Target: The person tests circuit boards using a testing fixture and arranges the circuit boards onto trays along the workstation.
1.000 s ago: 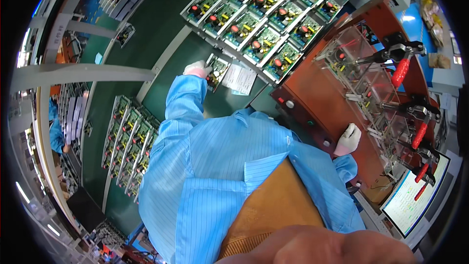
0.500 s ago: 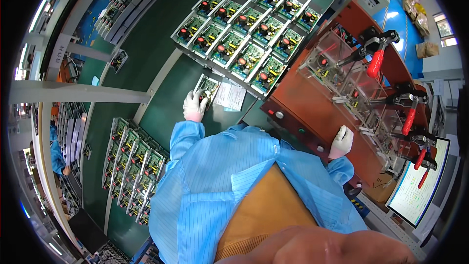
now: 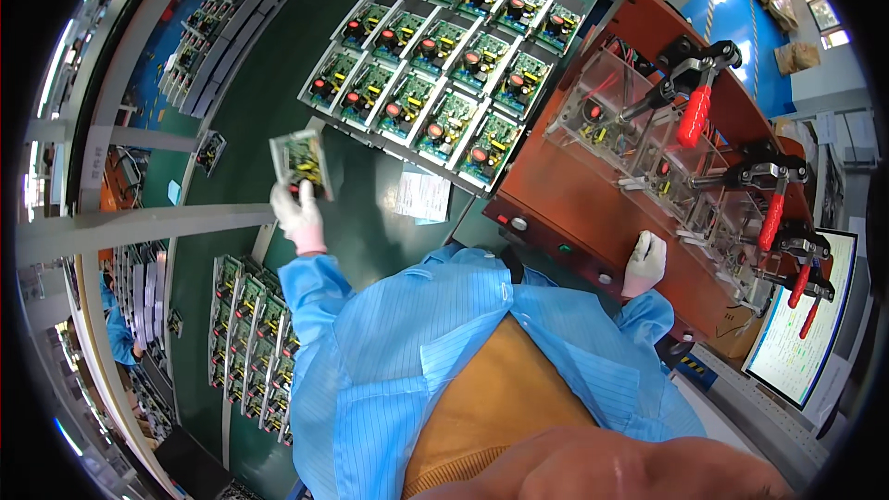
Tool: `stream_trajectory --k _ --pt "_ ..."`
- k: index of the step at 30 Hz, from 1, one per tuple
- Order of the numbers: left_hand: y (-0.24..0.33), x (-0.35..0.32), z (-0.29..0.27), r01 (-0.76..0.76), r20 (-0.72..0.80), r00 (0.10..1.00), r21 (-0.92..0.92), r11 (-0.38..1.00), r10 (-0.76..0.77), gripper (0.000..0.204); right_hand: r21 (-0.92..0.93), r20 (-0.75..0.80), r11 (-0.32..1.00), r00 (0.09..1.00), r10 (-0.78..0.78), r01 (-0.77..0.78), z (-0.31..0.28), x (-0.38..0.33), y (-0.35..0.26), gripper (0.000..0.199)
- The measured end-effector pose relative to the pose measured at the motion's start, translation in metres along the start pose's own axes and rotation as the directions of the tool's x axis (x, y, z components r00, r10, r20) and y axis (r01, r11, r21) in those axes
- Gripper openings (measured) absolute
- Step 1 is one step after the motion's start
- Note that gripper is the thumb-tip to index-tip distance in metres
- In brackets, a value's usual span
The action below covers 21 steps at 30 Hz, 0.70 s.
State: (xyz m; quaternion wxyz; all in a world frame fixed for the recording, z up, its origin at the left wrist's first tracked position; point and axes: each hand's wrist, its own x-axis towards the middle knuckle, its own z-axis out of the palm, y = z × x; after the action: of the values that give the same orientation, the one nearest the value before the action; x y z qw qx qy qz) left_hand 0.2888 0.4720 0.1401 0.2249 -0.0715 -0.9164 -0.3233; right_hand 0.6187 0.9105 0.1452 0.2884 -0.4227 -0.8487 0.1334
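Observation:
My gloved left hand [image 3: 299,220] is closed on the lower edge of a circuit board [image 3: 300,157], green with a pale metal side plate. The board is tilted above the green bench, and the thumb lies near a round dark part on it. My gloved right hand [image 3: 645,265] rests, fingers curled, on the red-brown top of the test fixture [image 3: 574,194]. Nothing shows in the right hand, though its fingertips are partly hidden. On the bench to the right of the held board lies a printed paper sheet [image 3: 423,193].
Rows of similar boards fill a dark tray [image 3: 309,113] at the far middle; another group of boards [image 3: 248,338] stands at the left. Toggle clamps with red handles [image 3: 694,117] line the fixture. A monitor [image 3: 804,324] is at the right, and a grey rail [image 3: 176,220] crosses the left.
My left hand has lifted the circuit board from beside the paper sheet and carried it to the left. My right hand stays on the fixture. The whole view has shifted slightly.

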Motion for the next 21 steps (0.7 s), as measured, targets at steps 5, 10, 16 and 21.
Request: stream_trajectory --k 5,10,16,21 --pt "0.060 0.107 0.014 -0.067 -0.075 0.996 -0.116 0.991 0.058 0.034 0.034 0.022 0.998 0.999 0.048 -0.049 0.002 0.001 -0.004 0.015" --pt "0.117 0.212 0.098 -0.207 0.072 0.974 -0.112 0.972 0.215 0.036 0.015 0.038 0.996 0.996 0.082 -0.083 0.002 0.004 -0.008 0.013" --pt "0.158 0.294 0.226 -0.159 0.252 0.958 0.057 0.986 0.140 0.039 0.003 -0.038 0.995 0.995 0.097 -0.097 0.009 -0.006 0.006 0.009" --pt "0.124 0.313 0.292 -0.322 0.441 0.880 0.286 0.902 0.174 0.040 -0.112 0.094 0.991 0.992 0.086 -0.075 0.004 0.005 -0.007 0.008"
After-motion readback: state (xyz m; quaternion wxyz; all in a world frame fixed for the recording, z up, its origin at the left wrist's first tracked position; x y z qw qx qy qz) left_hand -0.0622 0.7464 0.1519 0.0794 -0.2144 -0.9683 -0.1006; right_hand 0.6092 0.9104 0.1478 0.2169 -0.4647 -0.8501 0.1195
